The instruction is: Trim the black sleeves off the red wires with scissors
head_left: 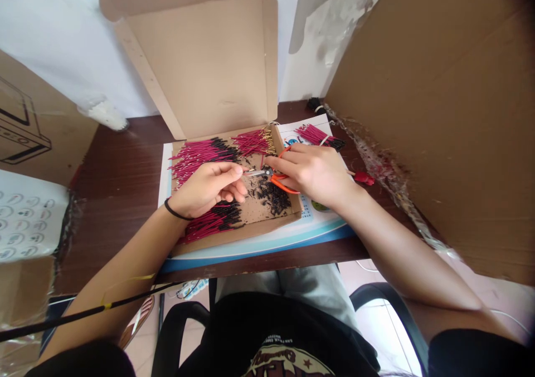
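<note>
My right hand (320, 175) is closed round the orange handles of a pair of scissors (284, 183), whose blades point left toward my other hand. My left hand (213, 190) pinches a thin wire (248, 170) between thumb and forefinger; its tip lies at the scissor blades, and most of it is hidden by the fingers. Both hands are over an open cardboard box (254, 214). Inside, red wires with black ends (196, 157) lie in piles on the left. Shorter red wires with gold-coloured tips (253, 142) lie at the back. Small black scraps (273, 196) are heaped at the right.
The box's raised lid (200, 65) stands behind it. A banded bundle of red wires (315, 135) lies to the right, near a red-headed tool (364, 177). Large cardboard (443, 115) walls the right side; the table's front edge (259, 267) is close to my lap.
</note>
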Action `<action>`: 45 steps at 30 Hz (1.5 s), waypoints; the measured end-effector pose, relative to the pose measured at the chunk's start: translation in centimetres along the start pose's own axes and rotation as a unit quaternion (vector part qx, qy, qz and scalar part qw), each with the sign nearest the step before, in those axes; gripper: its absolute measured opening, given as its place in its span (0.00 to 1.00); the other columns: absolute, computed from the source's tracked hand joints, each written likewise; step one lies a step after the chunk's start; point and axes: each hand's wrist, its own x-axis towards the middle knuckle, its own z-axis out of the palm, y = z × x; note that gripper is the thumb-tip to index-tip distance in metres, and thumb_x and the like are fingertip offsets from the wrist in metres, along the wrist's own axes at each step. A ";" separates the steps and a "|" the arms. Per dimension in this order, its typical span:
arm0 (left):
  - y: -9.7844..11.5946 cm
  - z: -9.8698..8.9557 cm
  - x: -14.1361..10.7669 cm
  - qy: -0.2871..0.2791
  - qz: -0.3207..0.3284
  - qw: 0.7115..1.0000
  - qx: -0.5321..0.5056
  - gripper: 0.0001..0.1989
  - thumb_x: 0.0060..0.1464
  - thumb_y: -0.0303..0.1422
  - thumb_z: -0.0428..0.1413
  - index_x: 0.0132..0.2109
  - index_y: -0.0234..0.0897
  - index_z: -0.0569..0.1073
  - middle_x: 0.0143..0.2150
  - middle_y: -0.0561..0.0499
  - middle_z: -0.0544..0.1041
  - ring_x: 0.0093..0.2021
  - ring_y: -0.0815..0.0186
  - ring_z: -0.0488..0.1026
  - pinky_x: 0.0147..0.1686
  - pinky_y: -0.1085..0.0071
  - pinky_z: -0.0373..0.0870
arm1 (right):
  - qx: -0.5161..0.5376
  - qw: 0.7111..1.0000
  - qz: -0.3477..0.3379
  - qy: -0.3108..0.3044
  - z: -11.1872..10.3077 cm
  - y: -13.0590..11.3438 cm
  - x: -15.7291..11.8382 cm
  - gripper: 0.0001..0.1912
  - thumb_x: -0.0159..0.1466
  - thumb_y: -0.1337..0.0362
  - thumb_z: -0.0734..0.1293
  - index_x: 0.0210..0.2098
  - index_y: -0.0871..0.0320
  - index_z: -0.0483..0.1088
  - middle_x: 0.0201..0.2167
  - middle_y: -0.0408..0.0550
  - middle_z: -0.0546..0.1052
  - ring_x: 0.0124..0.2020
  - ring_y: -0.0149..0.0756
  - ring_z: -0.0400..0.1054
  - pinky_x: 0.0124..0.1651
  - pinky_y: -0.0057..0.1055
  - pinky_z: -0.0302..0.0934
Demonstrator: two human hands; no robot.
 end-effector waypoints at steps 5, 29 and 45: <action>0.0 -0.1 0.0 -0.019 -0.004 1.000 0.002 0.08 0.55 0.34 0.59 0.36 0.32 0.74 0.22 0.51 0.77 0.18 0.74 0.72 0.18 0.81 0.62 | -0.005 1.000 0.009 -0.004 -0.4 -0.3 0.2 0.17 0.69 0.64 0.56 0.49 0.56 0.73 0.31 0.48 0.77 0.33 0.36 0.66 0.30 0.33 0.51; -0.3 -0.3 0.1 -0.029 -0.019 0.999 0.027 0.08 0.53 0.33 0.61 0.38 0.32 0.76 0.26 0.49 0.79 0.22 0.73 0.74 0.25 0.78 0.71 | 0.011 0.998 0.007 -0.057 0.2 0.5 -0.3 0.12 0.66 0.65 0.61 0.47 0.51 0.73 0.29 0.44 0.76 0.33 0.35 0.65 0.27 0.33 0.41; 0.0 -0.2 0.0 -0.016 -0.013 0.998 0.052 0.08 0.52 0.33 0.62 0.37 0.31 0.77 0.26 0.47 0.79 0.23 0.70 0.76 0.25 0.76 0.73 | -0.006 0.997 -0.004 -0.072 -0.2 0.1 0.0 0.11 0.67 0.67 0.58 0.42 0.56 0.72 0.28 0.46 0.74 0.32 0.35 0.63 0.27 0.34 0.38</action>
